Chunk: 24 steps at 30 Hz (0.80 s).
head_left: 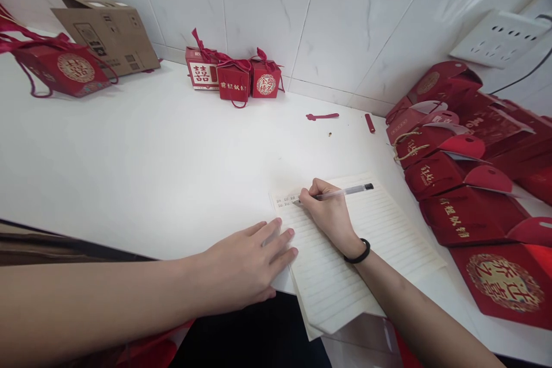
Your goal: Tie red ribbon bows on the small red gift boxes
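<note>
My right hand [326, 209] grips a clear-barrelled pen [351, 190] with a black end, its tip on the top left of a lined paper pad [388, 224]. Several small handwritten characters [284, 202] stand in two short rows beside the tip. A black band circles my right wrist. My left hand [248, 261] lies flat with fingers spread, its fingertips at the pad's left edge. The lower end of the pad reaches past the table's front edge, and its pages look slightly curled there.
Red gift boxes [444, 218] line the right side below a white power strip [500, 38]. Three small red boxes [233, 77] stand by the tiled wall. At the far left are another red box [71, 66] and a cardboard box [114, 34]. Red strips [323, 117] lie behind the pad.
</note>
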{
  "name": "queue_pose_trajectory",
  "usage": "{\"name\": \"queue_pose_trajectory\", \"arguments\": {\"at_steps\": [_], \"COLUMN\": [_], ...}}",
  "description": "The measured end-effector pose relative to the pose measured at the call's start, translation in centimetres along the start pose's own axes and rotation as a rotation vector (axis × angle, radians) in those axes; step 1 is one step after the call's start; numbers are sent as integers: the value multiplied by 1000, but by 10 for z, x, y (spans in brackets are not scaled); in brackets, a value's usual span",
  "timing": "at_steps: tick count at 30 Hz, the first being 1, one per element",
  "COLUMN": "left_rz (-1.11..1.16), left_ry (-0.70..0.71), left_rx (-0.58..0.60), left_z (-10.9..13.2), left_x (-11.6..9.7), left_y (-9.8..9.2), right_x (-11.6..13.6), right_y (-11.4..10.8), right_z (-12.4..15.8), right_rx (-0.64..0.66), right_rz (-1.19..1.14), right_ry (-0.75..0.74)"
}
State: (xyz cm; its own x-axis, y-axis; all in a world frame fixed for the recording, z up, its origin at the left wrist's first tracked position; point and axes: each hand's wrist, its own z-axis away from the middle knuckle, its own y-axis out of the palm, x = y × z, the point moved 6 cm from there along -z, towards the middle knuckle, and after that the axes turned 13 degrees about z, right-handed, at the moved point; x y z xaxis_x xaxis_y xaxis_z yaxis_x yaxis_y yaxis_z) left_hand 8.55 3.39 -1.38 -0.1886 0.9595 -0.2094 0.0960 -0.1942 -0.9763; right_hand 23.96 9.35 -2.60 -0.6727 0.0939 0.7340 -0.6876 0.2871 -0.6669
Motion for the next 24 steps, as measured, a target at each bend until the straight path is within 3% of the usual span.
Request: {"name": "queue_pose_trajectory", "arguments": {"at_steps": [24], "left_rz": [-20], "left_ry": [-5], "left_rx": [-12], "left_z": [1], "left_x": [-1], "left_y": [-2], "right_x": [2], "right_y": [-1], "right_z": [0], "right_rx": [-26], "right_rz": [-30], "right_ry": [-11]}}
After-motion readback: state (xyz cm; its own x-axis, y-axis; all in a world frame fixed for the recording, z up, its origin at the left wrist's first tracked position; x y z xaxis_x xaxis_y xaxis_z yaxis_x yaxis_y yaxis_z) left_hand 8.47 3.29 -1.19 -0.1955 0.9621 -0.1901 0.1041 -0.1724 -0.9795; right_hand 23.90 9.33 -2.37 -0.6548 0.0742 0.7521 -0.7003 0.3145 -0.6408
